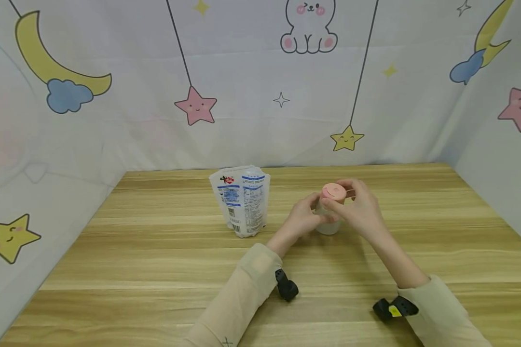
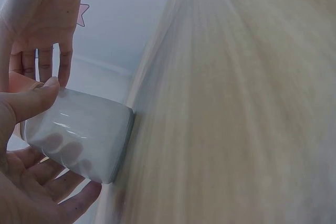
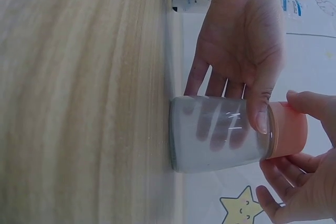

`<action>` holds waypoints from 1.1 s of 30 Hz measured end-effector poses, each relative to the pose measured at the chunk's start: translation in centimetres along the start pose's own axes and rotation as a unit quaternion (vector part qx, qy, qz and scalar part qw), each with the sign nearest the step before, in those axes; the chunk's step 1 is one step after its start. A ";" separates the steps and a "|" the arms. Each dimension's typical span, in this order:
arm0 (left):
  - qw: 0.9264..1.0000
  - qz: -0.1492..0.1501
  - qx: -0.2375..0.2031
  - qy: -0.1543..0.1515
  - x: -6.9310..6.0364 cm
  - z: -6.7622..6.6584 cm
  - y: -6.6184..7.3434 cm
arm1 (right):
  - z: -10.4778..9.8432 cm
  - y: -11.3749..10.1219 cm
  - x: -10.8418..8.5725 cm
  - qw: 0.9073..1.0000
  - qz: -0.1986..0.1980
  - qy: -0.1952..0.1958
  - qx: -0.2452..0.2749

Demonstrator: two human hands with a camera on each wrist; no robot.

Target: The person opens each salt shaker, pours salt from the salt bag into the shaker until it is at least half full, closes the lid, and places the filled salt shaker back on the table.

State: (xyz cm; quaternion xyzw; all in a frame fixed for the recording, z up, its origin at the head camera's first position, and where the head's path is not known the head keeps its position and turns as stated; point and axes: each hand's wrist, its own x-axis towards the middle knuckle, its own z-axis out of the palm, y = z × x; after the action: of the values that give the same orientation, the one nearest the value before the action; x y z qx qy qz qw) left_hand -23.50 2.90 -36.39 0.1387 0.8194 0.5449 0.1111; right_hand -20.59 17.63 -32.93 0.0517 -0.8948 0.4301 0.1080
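A clear jar [image 3: 220, 135] with a pink lid [image 1: 334, 192] stands upright on the wooden table, right of the middle. My left hand [image 1: 303, 218] grips the jar's body, thumb on the near side and fingers round the back, which show through the clear wall in the right wrist view. With thumb and fingers my right hand [image 1: 363, 207] pinches the pink lid [image 3: 287, 130] at its sides. The lid sits on the jar's mouth; whether it is loose I cannot tell.
A white pouch [image 1: 243, 200] with blue print stands upright on the table [image 1: 156, 270], left of the jar. Behind the table hangs a pale curtain [image 1: 243, 140] with stars, moons and an animal drawn on it.
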 end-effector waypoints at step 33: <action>1.000 0.001 -0.001 -0.001 0.0 0.0 -0.1 | -0.1 -0.1 0.0 1.000 -0.005 -0.012 0.014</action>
State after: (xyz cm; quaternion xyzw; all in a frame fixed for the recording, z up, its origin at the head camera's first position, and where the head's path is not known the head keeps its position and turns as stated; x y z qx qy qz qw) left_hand -23.53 2.88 -36.47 0.1395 0.8190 0.5453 0.1114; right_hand -20.55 17.64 -32.78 0.0627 -0.8895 0.4417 0.0988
